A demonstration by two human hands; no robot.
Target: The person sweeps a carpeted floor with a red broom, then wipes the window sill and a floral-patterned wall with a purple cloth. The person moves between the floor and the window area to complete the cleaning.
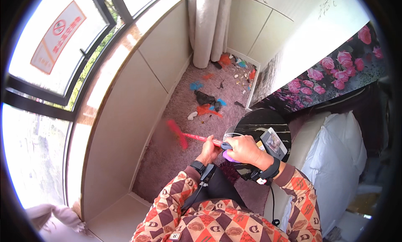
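Basically one red broom (184, 136): pink-red handle runs from the hands out to the left, bristle head down on the mauve carpet (167, 158) and motion-blurred. Two hands on it, both clenched. Left hand (208, 150) wraps the handle lower down, fist closed, knuckles up, black wrist device just behind it. Right hand (244, 150) grips the handle's purple end cap, fingers curled over it, also wearing one black wrist strap. Both forearms come in from the lower edge in diamond-patterned orange-brown sleeves, elbows bent, hands just beside each other at mid-frame. One round black marble-look table (261, 120) sits directly behind the right hand, with one small grey device (274, 143) on it. Further out on the carpet: a litter scatter (209, 106) toward the far corner — several orange-red scraps, at least two blue scraps, one dark crumpled piece, one white bit, plus small debris too tiny to count by the curtain (209, 24). One light curtain hangs in that corner. Left side: one long beige window ledge (125, 116) under the window (46, 62). Right side: one rose-print wall panel (335, 74) and two white pillows (335, 158).
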